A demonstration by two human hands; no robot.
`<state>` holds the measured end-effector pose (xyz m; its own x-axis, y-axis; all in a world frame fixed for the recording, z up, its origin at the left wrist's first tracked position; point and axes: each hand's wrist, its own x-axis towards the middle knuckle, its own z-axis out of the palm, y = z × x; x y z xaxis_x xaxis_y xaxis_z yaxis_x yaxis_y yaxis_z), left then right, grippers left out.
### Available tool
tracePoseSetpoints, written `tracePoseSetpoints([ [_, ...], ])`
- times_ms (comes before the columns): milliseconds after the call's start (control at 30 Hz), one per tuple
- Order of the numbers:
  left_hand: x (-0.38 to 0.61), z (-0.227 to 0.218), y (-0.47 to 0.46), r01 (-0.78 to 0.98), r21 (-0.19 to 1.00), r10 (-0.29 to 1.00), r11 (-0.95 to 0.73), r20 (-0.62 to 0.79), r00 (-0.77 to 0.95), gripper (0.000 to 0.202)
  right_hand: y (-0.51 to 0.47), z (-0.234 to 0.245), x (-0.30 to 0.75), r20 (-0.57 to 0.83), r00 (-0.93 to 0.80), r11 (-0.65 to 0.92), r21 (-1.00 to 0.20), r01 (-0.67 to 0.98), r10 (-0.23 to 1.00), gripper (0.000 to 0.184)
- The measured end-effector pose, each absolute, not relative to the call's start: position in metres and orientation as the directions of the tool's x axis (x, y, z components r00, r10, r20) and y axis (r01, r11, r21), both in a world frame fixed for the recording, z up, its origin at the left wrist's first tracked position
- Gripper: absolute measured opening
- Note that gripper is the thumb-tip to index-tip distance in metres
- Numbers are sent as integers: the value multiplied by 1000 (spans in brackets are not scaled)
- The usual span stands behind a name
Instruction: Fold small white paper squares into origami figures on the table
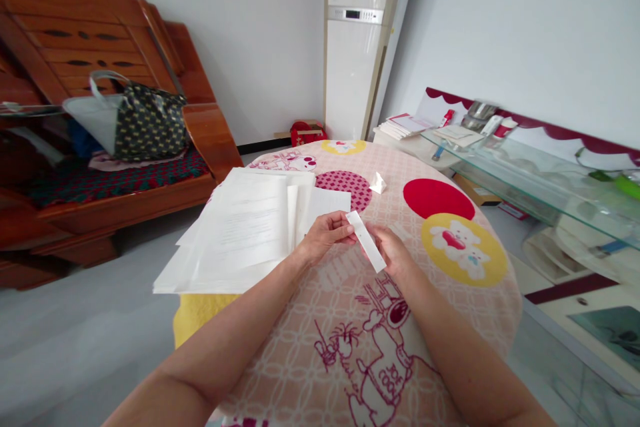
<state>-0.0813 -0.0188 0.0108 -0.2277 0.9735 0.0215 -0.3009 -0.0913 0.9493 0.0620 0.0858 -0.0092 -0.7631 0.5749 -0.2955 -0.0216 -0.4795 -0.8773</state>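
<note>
Forearms extended over surface [285,361]. Left hand [326,237]: grip closed, pinching white strip [367,242] near its far end. Right hand [393,251]: fingers curled behind strip; cannot tell grip closure. Strip slants between hands.

So it's a narrow white strip [367,241], looks like paper, with straight long edges and squared-off ends. It's up over the tabletop [295,360] on a slant, far end off to the left by the left hand [327,233], near end pointing right beside the right hand [393,250]. Can't tell if it's folded, tbh.
</note>
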Motion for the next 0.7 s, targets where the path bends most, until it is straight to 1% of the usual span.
tracePoseSetpoints([
  [233, -78, 12, -19, -307, 945, 972, -112, 40, -233, 43, 82, -1, 61, -342, -765, -514, -857, 15, 546, 27],
  [467, -77, 11, -18, -323, 940, 973, -109, 36, -226, 43, 83, -3, 61, -356, -784, -539, -842, 32, 509, 28],
  [700, -74, 11, -17, -324, 935, 970, -145, 69, -235, 41, 82, -4, 58, -328, -789, -559, -829, -25, 520, 29],
])
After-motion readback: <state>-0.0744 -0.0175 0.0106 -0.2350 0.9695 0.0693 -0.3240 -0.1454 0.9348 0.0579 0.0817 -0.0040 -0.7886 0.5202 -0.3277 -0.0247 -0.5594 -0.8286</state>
